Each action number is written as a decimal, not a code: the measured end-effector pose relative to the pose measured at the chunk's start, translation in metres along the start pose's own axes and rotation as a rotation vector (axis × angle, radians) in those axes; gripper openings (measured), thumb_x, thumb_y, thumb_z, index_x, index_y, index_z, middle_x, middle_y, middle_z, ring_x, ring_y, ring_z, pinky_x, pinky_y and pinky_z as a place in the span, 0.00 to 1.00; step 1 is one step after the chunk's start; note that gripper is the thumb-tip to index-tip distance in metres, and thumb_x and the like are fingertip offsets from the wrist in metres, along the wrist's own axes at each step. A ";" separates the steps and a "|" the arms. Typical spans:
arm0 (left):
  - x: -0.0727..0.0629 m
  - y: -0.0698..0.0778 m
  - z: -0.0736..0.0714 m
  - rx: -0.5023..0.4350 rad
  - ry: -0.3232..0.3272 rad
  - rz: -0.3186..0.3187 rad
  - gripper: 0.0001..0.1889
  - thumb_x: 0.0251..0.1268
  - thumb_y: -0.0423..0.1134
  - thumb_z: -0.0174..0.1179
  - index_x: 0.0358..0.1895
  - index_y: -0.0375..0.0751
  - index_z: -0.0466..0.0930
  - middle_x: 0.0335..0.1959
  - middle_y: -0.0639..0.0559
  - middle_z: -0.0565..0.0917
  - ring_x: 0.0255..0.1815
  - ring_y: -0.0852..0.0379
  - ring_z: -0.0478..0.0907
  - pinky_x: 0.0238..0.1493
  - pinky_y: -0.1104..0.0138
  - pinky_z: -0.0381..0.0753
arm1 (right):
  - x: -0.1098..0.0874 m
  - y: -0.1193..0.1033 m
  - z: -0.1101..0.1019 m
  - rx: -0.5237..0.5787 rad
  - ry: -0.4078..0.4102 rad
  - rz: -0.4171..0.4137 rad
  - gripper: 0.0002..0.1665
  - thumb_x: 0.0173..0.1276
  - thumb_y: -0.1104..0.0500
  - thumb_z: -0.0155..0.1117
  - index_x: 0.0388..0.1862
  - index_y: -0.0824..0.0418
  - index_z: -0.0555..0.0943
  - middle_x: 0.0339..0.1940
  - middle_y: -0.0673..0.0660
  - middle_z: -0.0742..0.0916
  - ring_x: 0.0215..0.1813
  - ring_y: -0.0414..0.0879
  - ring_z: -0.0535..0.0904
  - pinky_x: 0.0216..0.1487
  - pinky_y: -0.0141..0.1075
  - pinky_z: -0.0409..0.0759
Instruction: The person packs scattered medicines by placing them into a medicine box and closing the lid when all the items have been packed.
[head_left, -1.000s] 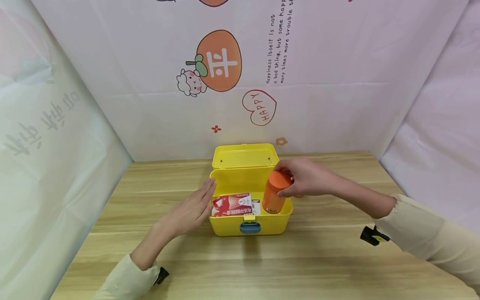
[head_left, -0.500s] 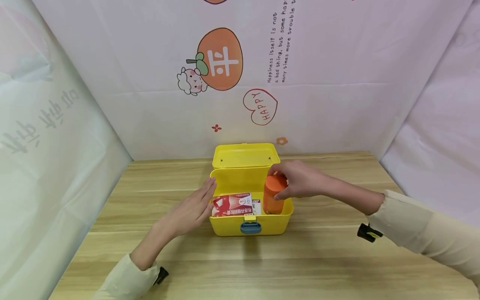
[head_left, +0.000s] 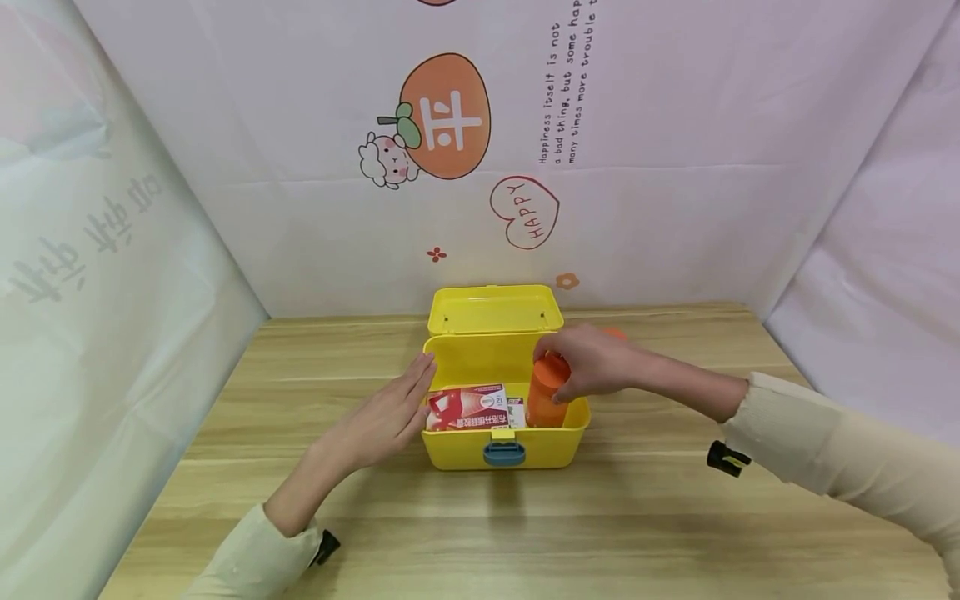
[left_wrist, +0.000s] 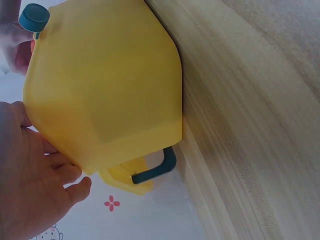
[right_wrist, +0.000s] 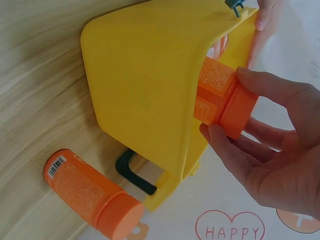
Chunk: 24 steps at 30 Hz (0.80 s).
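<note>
An open yellow storage box (head_left: 450, 450) with a blue latch (head_left: 504, 454) stands on the table. My right hand (head_left: 596, 362) grips an orange bottle (head_left: 542, 408) by its orange cap, with the bottle's lower part inside the box's right end. The right wrist view shows thumb and fingers around the cap (right_wrist: 240, 112). A red and white medicine box (head_left: 468, 408) lies in the left part, beside a smaller white pack (head_left: 516, 412). My left hand (head_left: 382, 421), fingers extended, touches the storage box's left rim.
A second orange bottle (right_wrist: 90, 195) stands on the table beside the box's right end, mostly hidden behind my right hand in the head view. The yellow lid (head_left: 495, 310) is folded back toward the printed cloth wall (head_left: 315, 242). Dark green handles (right_wrist: 135, 175) hang at the back.
My right hand has moved left and lower with the orange bottle, bringing it further into the box. The second bottle's cap now shows behind that hand. The left hand stays at the rim.
</note>
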<state>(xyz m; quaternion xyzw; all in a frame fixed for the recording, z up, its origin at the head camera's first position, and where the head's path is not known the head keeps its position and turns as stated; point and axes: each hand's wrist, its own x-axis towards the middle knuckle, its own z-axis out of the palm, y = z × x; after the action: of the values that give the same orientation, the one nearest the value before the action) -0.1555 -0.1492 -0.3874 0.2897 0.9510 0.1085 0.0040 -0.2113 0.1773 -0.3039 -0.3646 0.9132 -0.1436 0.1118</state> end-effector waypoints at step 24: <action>0.000 -0.002 0.001 0.013 -0.001 0.000 0.35 0.81 0.50 0.42 0.80 0.37 0.44 0.83 0.46 0.45 0.84 0.49 0.46 0.78 0.52 0.60 | 0.015 -0.003 0.026 -0.038 -0.152 0.004 0.22 0.53 0.57 0.81 0.44 0.59 0.81 0.34 0.47 0.82 0.37 0.42 0.74 0.38 0.31 0.78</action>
<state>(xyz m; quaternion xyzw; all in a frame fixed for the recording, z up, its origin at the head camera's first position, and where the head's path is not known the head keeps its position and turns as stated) -0.1563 -0.1507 -0.3886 0.2898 0.9516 0.1021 0.0026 -0.2120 0.1603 -0.3284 -0.3745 0.9054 -0.0981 0.1743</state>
